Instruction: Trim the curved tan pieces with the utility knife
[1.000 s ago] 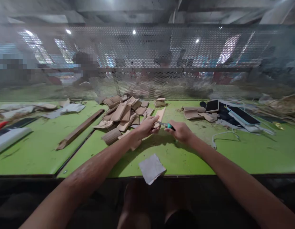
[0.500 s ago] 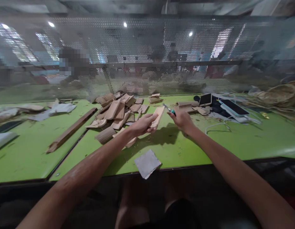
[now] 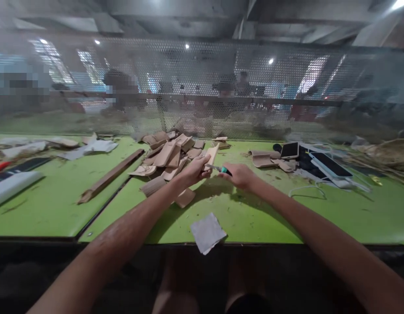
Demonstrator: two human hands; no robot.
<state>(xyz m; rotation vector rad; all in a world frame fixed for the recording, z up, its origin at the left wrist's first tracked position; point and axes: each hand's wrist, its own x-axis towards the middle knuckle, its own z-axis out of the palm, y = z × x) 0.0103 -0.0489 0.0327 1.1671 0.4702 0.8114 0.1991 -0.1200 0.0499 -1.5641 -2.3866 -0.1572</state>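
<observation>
My left hand (image 3: 197, 170) is closed around a pale, slightly curved wood piece (image 3: 212, 155), which sticks up past the fingers. In my right hand (image 3: 241, 175) is a knife (image 3: 225, 170) with a teal and black handle. Its short metal blade points left and meets the lower part of the wood piece near my left fingers; whether it cuts in I cannot tell. A heap of similar wood pieces (image 3: 167, 153) lies just beyond and left of my left hand. Below both hands a folded grey sandpaper-like square (image 3: 208, 231) rests at the table's front edge.
The green table (image 3: 254, 218) carries a long wooden bar (image 3: 112, 175) on the left. Toward the right are curved wood offcuts (image 3: 265, 159), a phone (image 3: 290, 150), another phone (image 3: 331, 164) with a white cable, and dry stalks. A perforated metal screen (image 3: 202, 87) stands behind, with people beyond it.
The knife has come down and left, from near the wood piece's top end to its lower part. The wood piece stands more upright. The camera view has shifted left and up.
</observation>
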